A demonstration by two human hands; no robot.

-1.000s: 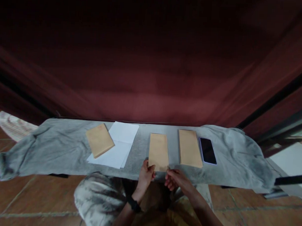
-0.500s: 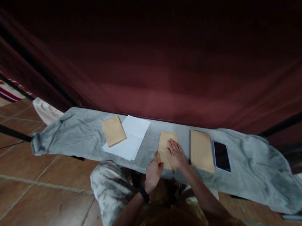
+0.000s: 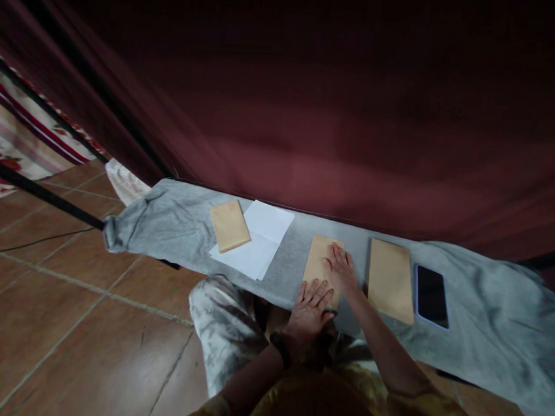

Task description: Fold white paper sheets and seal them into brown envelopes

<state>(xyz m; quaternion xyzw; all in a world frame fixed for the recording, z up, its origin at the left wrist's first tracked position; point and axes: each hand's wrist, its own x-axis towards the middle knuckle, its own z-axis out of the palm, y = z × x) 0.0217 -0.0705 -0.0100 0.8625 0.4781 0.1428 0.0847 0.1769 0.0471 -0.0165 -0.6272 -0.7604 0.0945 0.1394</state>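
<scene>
In front of me a brown paper envelope (image 3: 319, 256) lies flat on the grey cloth. My left hand (image 3: 309, 307) rests palm down across its near end, fingers spread. Higher up, on the right half of the same envelope, my right hand (image 3: 340, 269) presses flat with its fingers stretched out. Both hands touch the paper without gripping it, and they cover part of it. To the right of my right hand is a larger brown envelope or stack of envelopes (image 3: 391, 280), which neither hand touches.
White paper sheets (image 3: 262, 238) lie to the left, with another stack of brown envelopes (image 3: 231, 225) partly over them. A smartphone (image 3: 432, 296) lies at the right. Grey cloth (image 3: 175, 228) covers the narrow bench, and a dark red curtain (image 3: 307, 154) hangs behind it.
My left hand has moved from the envelope's left edge onto its near end and spread flat. The right hand stays on the envelope, its fingers more spread. The view has shifted and tilted.
</scene>
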